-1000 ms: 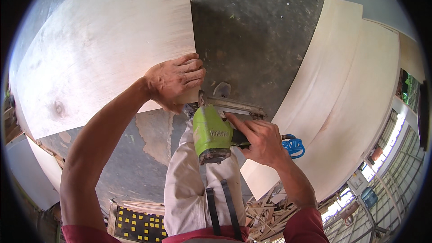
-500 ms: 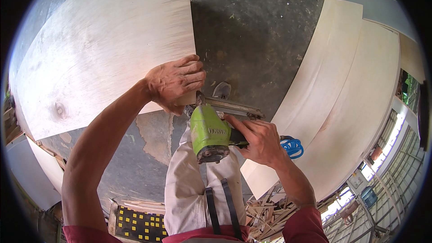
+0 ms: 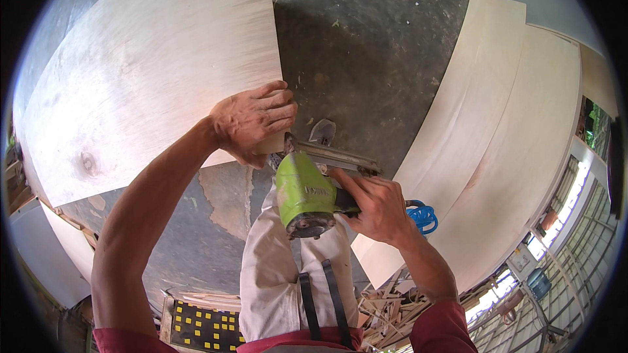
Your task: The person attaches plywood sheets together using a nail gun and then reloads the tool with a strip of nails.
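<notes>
While the right hand (image 3: 376, 208) grips the nailer (image 3: 304, 186), the board (image 3: 154, 59) lies at upper left. The nearer left hand (image 3: 256, 121) clasps its corner.

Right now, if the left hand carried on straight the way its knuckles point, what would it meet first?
Beyond the panel's edge, the left hand would pass above the floor, then probably meet the pale board on the right; depth is unclear.
</notes>
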{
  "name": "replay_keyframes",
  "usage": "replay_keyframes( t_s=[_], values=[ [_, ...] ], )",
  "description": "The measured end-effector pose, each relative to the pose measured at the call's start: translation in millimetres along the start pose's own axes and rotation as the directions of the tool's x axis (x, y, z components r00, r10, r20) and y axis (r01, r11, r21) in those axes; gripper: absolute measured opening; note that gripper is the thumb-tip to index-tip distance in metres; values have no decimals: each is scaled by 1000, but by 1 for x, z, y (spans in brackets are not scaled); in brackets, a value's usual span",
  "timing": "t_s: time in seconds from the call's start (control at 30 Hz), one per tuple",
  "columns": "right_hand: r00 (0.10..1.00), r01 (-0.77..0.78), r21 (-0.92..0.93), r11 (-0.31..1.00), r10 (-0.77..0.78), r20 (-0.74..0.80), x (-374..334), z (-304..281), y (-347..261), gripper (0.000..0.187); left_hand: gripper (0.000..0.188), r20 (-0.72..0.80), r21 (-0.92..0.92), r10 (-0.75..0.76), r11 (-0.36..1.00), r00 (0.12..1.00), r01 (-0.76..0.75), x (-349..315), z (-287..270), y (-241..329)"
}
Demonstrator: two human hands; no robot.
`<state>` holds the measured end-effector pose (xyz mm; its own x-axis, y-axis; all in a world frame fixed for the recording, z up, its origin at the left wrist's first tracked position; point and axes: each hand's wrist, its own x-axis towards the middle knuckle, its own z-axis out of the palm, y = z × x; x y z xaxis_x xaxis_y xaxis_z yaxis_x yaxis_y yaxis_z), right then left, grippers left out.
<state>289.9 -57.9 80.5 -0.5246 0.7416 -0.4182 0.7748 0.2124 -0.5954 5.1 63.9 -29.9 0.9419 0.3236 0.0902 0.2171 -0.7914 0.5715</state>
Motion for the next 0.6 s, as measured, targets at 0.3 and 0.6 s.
replay_keyframes(
  t_s=[0.3, 0.6],
  values=[
    [999, 7, 33, 999, -5, -36, 3, -3, 1, 90, 72, 42, -25, -21, 999, 999, 22, 2, -2, 1],
    [1000, -4, 33, 999, 4, -22, 7, -2, -1, 88, 71, 59, -26, -34, 999, 998, 36, 2, 0, 3]
  ],
)
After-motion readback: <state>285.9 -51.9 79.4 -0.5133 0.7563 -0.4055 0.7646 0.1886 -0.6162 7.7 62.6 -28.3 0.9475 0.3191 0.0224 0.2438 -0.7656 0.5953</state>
